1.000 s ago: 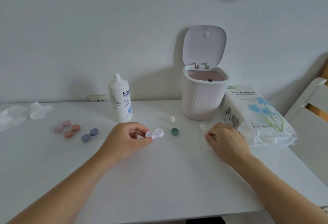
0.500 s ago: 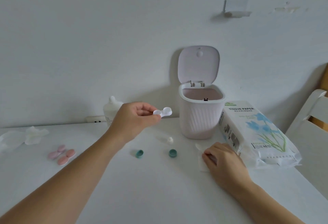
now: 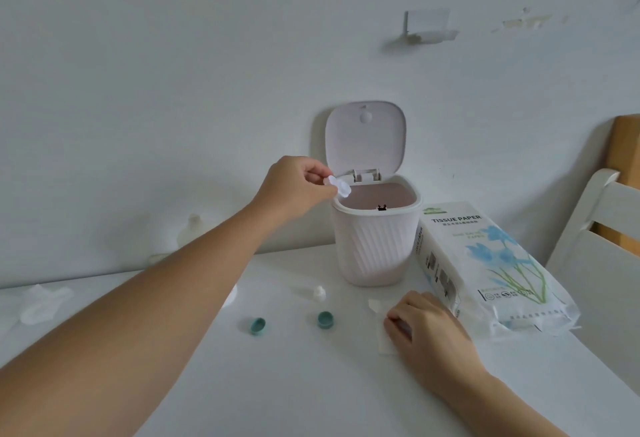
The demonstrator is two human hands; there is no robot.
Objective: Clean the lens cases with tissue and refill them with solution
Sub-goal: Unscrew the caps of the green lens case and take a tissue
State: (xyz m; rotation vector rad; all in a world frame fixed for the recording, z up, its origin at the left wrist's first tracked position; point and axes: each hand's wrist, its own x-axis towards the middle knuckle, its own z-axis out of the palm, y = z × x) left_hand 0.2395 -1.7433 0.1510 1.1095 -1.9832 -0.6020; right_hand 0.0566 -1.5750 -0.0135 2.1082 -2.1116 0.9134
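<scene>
Lens case held over the open bin; tissue under your other hand.

Your left hand [image 3: 294, 183] pinches the white plastic double-well lens case [image 3: 337, 186], tilted, above the rim of the ribbed pale-pink bin [image 3: 372, 246] with its flip lid raised. Your right hand [image 3: 426, 332], fingers curled, rests on the folded white tissue [image 3: 381, 332] on the white table [image 3: 311, 384]. Two round teal screw caps [image 3: 257, 325] [image 3: 325, 319] lie near the tissue, apart from each other.
</scene>
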